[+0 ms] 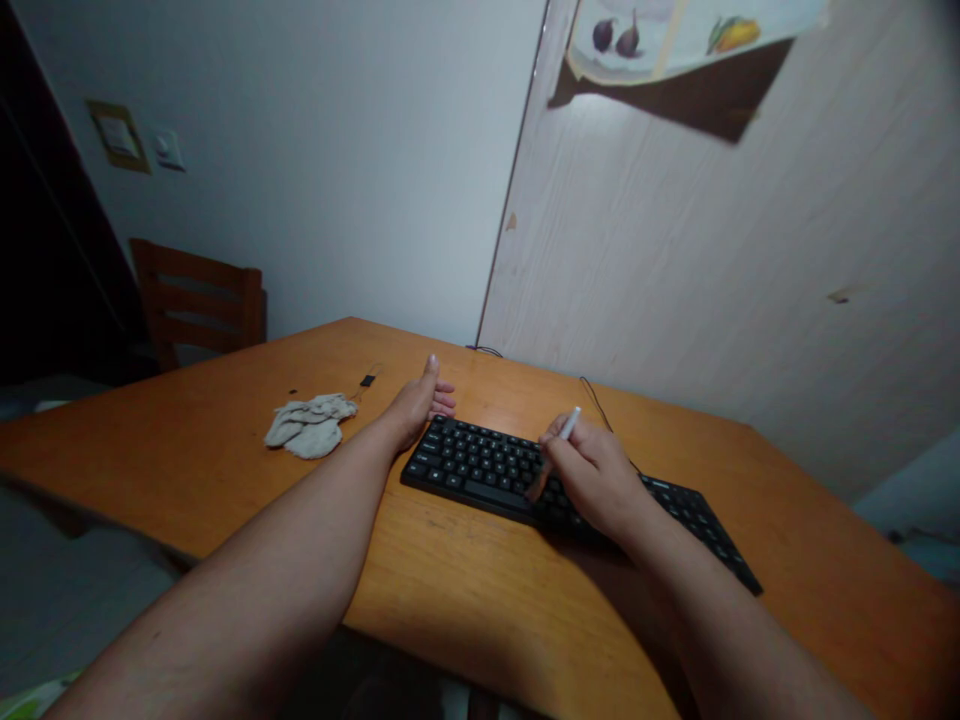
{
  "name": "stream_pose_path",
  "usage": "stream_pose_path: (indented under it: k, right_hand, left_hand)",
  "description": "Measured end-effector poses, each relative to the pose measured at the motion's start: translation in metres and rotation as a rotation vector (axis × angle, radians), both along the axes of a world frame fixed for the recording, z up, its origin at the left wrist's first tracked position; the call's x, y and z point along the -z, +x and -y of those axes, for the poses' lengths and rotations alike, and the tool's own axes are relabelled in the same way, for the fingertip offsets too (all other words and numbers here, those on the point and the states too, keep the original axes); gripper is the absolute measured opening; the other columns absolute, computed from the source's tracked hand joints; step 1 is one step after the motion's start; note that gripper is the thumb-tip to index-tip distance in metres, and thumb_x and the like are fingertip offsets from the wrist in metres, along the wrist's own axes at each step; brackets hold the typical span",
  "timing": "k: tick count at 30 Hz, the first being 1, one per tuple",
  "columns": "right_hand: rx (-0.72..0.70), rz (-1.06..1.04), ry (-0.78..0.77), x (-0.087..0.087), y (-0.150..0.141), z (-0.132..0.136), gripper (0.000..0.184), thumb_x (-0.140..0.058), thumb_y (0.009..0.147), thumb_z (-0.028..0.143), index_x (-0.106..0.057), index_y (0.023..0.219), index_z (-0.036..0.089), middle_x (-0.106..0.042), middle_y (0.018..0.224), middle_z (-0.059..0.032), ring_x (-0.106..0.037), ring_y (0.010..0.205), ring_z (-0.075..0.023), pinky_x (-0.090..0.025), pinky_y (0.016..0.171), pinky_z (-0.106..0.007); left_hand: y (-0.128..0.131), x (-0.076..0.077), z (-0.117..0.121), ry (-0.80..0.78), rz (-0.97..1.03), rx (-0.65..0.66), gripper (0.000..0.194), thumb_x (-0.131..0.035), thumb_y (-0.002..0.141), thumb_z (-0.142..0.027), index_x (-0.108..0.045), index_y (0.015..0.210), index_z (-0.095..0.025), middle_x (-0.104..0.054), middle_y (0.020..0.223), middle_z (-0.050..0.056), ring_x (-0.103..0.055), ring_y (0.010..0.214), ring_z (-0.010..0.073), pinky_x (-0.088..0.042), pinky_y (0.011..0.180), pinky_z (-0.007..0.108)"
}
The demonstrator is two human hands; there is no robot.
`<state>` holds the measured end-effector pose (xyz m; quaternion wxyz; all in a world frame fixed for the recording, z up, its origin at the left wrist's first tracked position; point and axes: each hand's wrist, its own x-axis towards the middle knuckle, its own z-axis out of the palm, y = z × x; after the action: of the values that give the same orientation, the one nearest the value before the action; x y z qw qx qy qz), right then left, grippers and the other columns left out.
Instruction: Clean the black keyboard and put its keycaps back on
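Note:
A black keyboard lies at a slant across the wooden table. At its upper left corner rests my left hand, thumb up and fingers stretched out, holding nothing. My right hand is closed round a small brush with a white handle. The brush's brownish bristles point down onto the lower rows of keys, near the space bar. My right hand and forearm hide part of the keyboard's right half.
A crumpled pale cloth lies on the table to the left, with a small black object behind it. A dark cable runs behind the keyboard. A wooden chair stands beyond the left edge; a wall borders the back.

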<state>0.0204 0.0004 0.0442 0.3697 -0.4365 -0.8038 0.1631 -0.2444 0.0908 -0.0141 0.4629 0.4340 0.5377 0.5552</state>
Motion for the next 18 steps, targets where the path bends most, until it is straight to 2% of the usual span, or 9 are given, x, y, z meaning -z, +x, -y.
stream_pose_path:
  k: [3, 5, 9, 12, 18]
  right_hand:
    - [0.097, -0.204, 0.020, 0.003, 0.003, -0.006, 0.026, -0.050, 0.093, 0.039, -0.055, 0.075, 0.022, -0.059, 0.060, 0.0011, -0.054, 0.058, -0.0161, -0.039, 0.059, -0.028]
    - [0.121, -0.254, 0.038, 0.006, 0.004, -0.010, 0.029, -0.050, 0.094, 0.044, -0.057, 0.078, 0.021, -0.063, 0.063, -0.0002, -0.055, 0.058, -0.0162, -0.040, 0.059, -0.028]
    - [0.125, -0.206, 0.069, 0.014, 0.004, -0.016, 0.032, -0.049, 0.095, 0.045, -0.064, 0.084, 0.020, -0.071, 0.078, -0.0055, -0.064, 0.072, -0.0197, -0.044, 0.067, -0.030]
    - [0.098, -0.159, 0.061, 0.021, 0.003, -0.020, 0.029, -0.050, 0.095, 0.043, -0.066, 0.086, 0.020, -0.073, 0.084, -0.0056, -0.066, 0.080, -0.0207, -0.045, 0.073, -0.030]
    - [0.045, -0.043, 0.029, 0.026, 0.003, -0.021, 0.028, -0.049, 0.095, 0.041, -0.065, 0.082, 0.022, -0.069, 0.078, -0.0030, -0.064, 0.077, -0.0202, -0.043, 0.071, -0.031]
  left_hand:
    - [0.000, 0.000, 0.000, 0.005, 0.002, 0.000, 0.083, -0.026, 0.085, -0.082, -0.066, 0.098, -0.011, -0.068, 0.078, 0.013, -0.065, 0.066, 0.0206, -0.050, 0.063, 0.030]
    - [0.000, 0.000, 0.000, 0.002, 0.001, -0.001, 0.083, -0.026, 0.085, -0.083, -0.066, 0.097, -0.011, -0.068, 0.078, 0.013, -0.064, 0.065, 0.0199, -0.050, 0.062, 0.029]
    - [-0.001, 0.000, -0.001, -0.001, -0.010, 0.000, 0.083, -0.025, 0.085, -0.083, -0.065, 0.096, -0.010, -0.067, 0.076, 0.012, -0.064, 0.065, 0.0193, -0.050, 0.061, 0.028]
    - [-0.001, 0.001, -0.002, 0.004, -0.014, 0.007, 0.083, -0.026, 0.085, -0.083, -0.065, 0.097, -0.010, -0.067, 0.077, 0.012, -0.065, 0.066, 0.0195, -0.051, 0.062, 0.029]
    - [-0.001, 0.002, -0.001, 0.009, -0.010, 0.011, 0.083, -0.026, 0.085, -0.083, -0.064, 0.098, -0.010, -0.067, 0.076, 0.012, -0.065, 0.066, 0.0200, -0.051, 0.063, 0.030]
